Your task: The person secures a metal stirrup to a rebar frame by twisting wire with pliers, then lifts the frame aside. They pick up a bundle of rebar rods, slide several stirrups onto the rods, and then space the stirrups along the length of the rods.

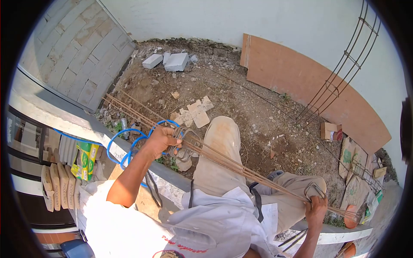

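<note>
A bundle of long thin steel rods point(241, 168) lies slantwise across my lap and knees. My left hand point(161, 139) is closed at a cluster of bent wire stirrups point(188, 144), which sits around the rods beside my knee. Farther along, my right hand point(316, 208) is closed on the rods near their right end. A single stirrup point(316, 189) stands at the rods just above that hand. My palms hide how each grip closes. Blue hose point(112, 144) loops behind my left wrist.
Below me, rubble-strewn soil holds broken tile pieces point(198, 114) and pale blocks point(176, 62). A tied rebar cage point(344, 69) leans on the wall by a brown board point(297, 64). Cement bags point(62, 187) stand left; a cardboard box point(330, 131) lies right. I sit on a low ledge point(172, 187).
</note>
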### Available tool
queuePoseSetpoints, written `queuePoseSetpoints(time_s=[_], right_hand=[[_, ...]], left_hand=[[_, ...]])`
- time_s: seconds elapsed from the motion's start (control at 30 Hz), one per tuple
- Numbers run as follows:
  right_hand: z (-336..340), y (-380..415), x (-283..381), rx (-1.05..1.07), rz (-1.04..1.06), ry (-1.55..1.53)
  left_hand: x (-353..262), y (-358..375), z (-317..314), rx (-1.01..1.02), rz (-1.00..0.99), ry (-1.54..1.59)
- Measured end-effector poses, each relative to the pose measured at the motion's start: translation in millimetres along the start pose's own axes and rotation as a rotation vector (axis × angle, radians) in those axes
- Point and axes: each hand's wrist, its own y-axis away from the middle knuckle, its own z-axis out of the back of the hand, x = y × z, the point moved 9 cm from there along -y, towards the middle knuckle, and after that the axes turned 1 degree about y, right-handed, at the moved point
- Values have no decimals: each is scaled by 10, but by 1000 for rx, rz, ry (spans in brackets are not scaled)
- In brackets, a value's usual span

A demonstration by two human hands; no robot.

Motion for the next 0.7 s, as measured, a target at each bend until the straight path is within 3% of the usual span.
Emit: queuePoseSetpoints(time_s=[0.23,0.53,0.7], right_hand=[[27,160,82,-25,-18,85],[114,118,21,-27,-18,130],[-40,124,-11,-1,-23,88]], left_hand=[[398,-257,-135,-65,-4,76],[413,-322,-177,-1,30,35],[556,-407,-217,-112,-5,171]])
